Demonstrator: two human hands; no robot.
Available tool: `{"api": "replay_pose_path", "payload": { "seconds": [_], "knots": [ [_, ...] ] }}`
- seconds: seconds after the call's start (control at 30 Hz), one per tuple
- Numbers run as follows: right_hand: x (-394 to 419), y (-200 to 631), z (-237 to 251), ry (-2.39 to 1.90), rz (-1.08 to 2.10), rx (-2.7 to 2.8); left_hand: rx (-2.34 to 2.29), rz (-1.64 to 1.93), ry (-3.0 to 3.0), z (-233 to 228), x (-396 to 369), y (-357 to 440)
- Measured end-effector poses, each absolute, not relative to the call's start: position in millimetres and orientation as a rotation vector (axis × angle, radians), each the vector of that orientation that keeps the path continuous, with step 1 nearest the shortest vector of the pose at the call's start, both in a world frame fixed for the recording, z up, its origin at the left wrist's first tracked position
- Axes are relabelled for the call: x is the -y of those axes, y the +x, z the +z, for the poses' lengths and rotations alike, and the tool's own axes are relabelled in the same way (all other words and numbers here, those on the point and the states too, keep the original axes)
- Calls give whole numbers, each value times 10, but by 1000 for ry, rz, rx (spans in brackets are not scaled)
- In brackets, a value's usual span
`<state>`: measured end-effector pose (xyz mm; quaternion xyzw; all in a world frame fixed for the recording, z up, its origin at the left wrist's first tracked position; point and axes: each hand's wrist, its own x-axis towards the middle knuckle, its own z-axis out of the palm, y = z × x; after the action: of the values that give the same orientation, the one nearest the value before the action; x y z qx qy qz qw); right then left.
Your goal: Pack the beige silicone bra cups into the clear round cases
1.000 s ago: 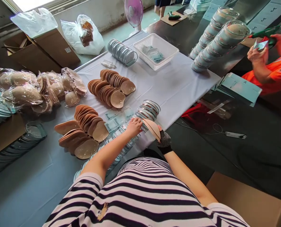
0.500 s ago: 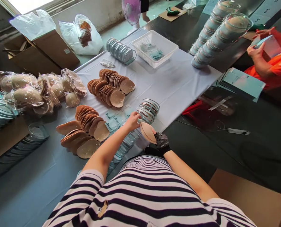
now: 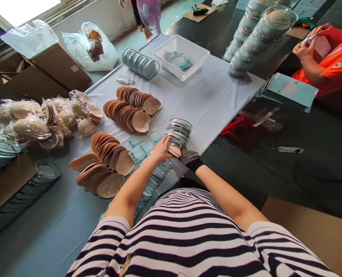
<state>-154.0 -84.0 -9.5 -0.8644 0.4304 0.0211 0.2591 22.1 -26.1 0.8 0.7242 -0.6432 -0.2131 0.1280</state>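
Note:
A pair of beige bra cups [image 3: 175, 150] is held between my two hands, at the near end of a stack of clear round cases [image 3: 179, 130]. My left hand [image 3: 162, 148] is bare, its fingers closed on the left side of the cups. On the other side, my right hand [image 3: 189, 157], in a dark fingerless mesh glove, grips their right edge. My fingers partly hide the cups, and I cannot tell whether they sit inside a case. Printed sachets [image 3: 140, 148] lie to the left, above a row of clear cases [image 3: 153, 181] partly under my left forearm.
Fanned rows of brown cups [image 3: 126, 111] and more cups [image 3: 107, 163] lie leftward, near plastic-wrapped cups [image 3: 32, 125]. Farther off are a white basket [image 3: 185, 75], clear cases [image 3: 139, 63] and tall case stacks [image 3: 254, 42]. A person in orange [image 3: 332, 65] works at right.
Both hands have moved slightly forward with the beige cups, bringing them up against the near end of the case stack. The view has shifted a little.

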Motion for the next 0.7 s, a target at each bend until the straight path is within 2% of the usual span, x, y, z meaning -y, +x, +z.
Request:
{"api": "replay_pose_path", "payload": {
  "seconds": [0.47,0.7],
  "knots": [
    [759,-1590,-352,-2057,-4,-1356,1861,-626,2152,44,230,157],
    [797,-1575,-370,-1791,-28,-1224,1853,-566,2113,-16,228,152]
  ]
}}
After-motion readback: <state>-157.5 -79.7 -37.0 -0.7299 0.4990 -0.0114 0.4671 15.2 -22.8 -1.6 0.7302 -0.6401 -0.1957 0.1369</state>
